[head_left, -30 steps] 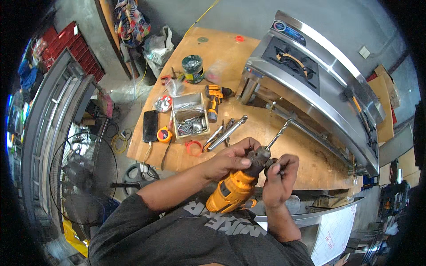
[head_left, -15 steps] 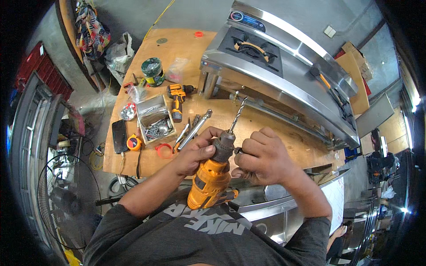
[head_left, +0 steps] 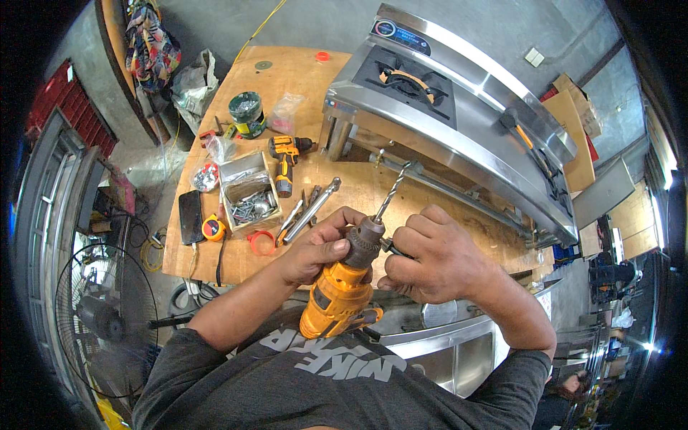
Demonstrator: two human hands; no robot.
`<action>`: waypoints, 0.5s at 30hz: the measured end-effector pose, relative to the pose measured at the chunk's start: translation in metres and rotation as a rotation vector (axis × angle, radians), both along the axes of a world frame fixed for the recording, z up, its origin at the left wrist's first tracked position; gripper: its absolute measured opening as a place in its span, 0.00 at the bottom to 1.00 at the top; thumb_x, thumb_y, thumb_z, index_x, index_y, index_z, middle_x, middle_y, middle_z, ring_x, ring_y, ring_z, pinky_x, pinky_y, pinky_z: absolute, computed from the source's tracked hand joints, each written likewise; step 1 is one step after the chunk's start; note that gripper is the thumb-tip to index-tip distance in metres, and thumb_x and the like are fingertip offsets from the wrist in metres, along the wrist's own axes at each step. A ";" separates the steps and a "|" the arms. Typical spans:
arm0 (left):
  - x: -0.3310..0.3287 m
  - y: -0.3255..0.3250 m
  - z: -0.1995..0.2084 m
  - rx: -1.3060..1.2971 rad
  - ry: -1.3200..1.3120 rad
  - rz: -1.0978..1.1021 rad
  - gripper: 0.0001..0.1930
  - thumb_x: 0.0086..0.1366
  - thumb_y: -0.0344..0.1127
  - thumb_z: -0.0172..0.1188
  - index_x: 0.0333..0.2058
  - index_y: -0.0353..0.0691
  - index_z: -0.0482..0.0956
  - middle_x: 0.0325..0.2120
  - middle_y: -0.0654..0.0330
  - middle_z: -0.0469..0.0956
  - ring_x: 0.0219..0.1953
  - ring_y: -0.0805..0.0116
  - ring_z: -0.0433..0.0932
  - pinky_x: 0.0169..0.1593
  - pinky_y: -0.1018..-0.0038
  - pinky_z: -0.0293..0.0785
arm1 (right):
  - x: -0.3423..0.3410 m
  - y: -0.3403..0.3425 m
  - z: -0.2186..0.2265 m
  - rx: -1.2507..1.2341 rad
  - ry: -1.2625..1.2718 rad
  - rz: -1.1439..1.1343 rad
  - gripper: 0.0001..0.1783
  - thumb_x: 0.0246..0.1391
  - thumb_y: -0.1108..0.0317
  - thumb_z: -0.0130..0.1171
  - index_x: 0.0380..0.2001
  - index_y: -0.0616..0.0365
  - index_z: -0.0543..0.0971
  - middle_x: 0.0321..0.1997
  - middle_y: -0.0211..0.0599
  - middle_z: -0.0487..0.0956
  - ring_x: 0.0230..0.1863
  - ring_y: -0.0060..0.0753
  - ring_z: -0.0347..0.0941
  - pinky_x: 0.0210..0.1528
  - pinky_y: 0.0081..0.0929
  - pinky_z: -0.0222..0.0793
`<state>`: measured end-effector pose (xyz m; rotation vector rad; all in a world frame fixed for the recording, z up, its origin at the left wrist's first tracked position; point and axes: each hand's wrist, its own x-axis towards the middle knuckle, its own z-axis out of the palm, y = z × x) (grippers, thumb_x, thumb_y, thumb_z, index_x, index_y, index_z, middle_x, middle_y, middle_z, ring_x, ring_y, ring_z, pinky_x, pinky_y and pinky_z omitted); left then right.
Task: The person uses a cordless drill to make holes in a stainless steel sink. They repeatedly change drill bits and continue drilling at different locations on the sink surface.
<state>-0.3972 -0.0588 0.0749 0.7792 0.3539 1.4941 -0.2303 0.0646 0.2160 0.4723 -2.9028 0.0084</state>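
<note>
Pinches the chuck (head_left: 367, 241) of the yellow drill (head_left: 335, 297) between thumb and fingers of the left grip (head_left: 313, 252); clasps a dark key-like tool (head_left: 389, 246) (mostly hidden by the curled fingers) in the right grip (head_left: 436, 254), at the chuck's right side; holds the drill before the dark shirt (head_left: 287, 395), by the wooden desk (head_left: 301, 64), with its bit (head_left: 393, 192) toward the metal stove (head_left: 423, 127).

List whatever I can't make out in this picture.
All in the head view:
- Most of the dark tool in the right hand: hidden by the curled fingers.
- Left side of the chuck on the orange drill: covered by the left hand.
- Bottom of the wooden box: buried under metal pieces.
- Patterned cloth: cut off by the upper edge.
</note>
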 end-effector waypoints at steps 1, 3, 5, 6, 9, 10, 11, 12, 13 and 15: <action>0.000 0.000 0.000 0.003 0.001 -0.004 0.28 0.63 0.48 0.62 0.55 0.41 0.63 0.43 0.58 0.75 0.42 0.66 0.80 0.47 0.67 0.78 | 0.000 0.000 0.000 0.002 -0.002 -0.003 0.13 0.42 0.54 0.62 0.23 0.46 0.70 0.26 0.29 0.65 0.30 0.33 0.66 0.33 0.33 0.58; 0.001 0.001 -0.001 0.001 -0.005 0.015 0.28 0.63 0.48 0.62 0.55 0.41 0.63 0.43 0.58 0.75 0.41 0.66 0.80 0.47 0.67 0.78 | 0.000 0.001 -0.001 -0.005 -0.008 -0.001 0.13 0.42 0.55 0.62 0.23 0.46 0.70 0.26 0.29 0.65 0.30 0.33 0.66 0.33 0.33 0.58; 0.002 0.003 -0.002 -0.001 -0.016 0.016 0.28 0.63 0.47 0.62 0.55 0.41 0.63 0.44 0.58 0.75 0.41 0.66 0.80 0.47 0.67 0.78 | -0.001 0.002 -0.001 -0.002 -0.008 0.008 0.13 0.42 0.55 0.62 0.23 0.46 0.70 0.26 0.29 0.65 0.30 0.33 0.67 0.33 0.33 0.59; 0.003 0.003 -0.002 -0.001 -0.022 0.010 0.28 0.63 0.47 0.62 0.56 0.41 0.63 0.44 0.58 0.75 0.41 0.66 0.80 0.47 0.67 0.78 | -0.001 0.003 -0.002 0.005 -0.005 0.017 0.13 0.42 0.55 0.62 0.23 0.46 0.70 0.26 0.29 0.65 0.30 0.33 0.67 0.33 0.33 0.59; 0.003 0.005 0.001 -0.001 -0.036 -0.006 0.27 0.63 0.46 0.61 0.55 0.41 0.63 0.44 0.58 0.74 0.41 0.66 0.80 0.47 0.67 0.78 | -0.004 0.004 0.005 0.063 -0.009 0.042 0.13 0.41 0.55 0.62 0.22 0.46 0.70 0.26 0.28 0.66 0.31 0.32 0.67 0.33 0.32 0.59; 0.003 0.006 0.002 -0.002 -0.039 -0.010 0.27 0.63 0.45 0.61 0.55 0.41 0.63 0.44 0.58 0.74 0.41 0.66 0.80 0.47 0.67 0.78 | -0.006 0.006 0.008 0.087 -0.012 0.051 0.14 0.41 0.55 0.62 0.22 0.46 0.69 0.26 0.28 0.66 0.32 0.32 0.67 0.34 0.32 0.59; 0.004 0.007 0.000 0.006 -0.049 -0.002 0.26 0.63 0.45 0.61 0.55 0.41 0.63 0.44 0.58 0.74 0.42 0.67 0.79 0.47 0.67 0.77 | -0.008 0.008 0.007 0.081 -0.002 0.073 0.14 0.41 0.54 0.62 0.22 0.47 0.70 0.25 0.28 0.66 0.30 0.33 0.67 0.32 0.32 0.59; 0.003 0.006 -0.002 0.010 -0.053 0.001 0.26 0.63 0.45 0.61 0.55 0.41 0.63 0.45 0.58 0.74 0.43 0.67 0.79 0.48 0.68 0.77 | -0.010 0.010 0.006 0.072 0.013 0.091 0.14 0.41 0.54 0.62 0.22 0.47 0.70 0.25 0.28 0.66 0.29 0.33 0.67 0.31 0.32 0.59; 0.002 0.006 -0.003 0.013 -0.057 0.006 0.26 0.63 0.45 0.61 0.54 0.41 0.64 0.45 0.58 0.74 0.44 0.68 0.79 0.48 0.68 0.77 | -0.012 0.011 0.003 0.062 0.028 0.110 0.14 0.41 0.54 0.62 0.23 0.47 0.70 0.24 0.28 0.66 0.27 0.33 0.67 0.30 0.32 0.59; 0.007 0.001 -0.004 -0.021 -0.052 0.079 0.25 0.63 0.44 0.61 0.53 0.41 0.64 0.46 0.59 0.74 0.45 0.69 0.78 0.49 0.70 0.76 | -0.014 0.011 -0.020 -0.075 0.120 0.063 0.15 0.42 0.53 0.63 0.21 0.48 0.70 0.22 0.29 0.65 0.23 0.34 0.65 0.26 0.33 0.58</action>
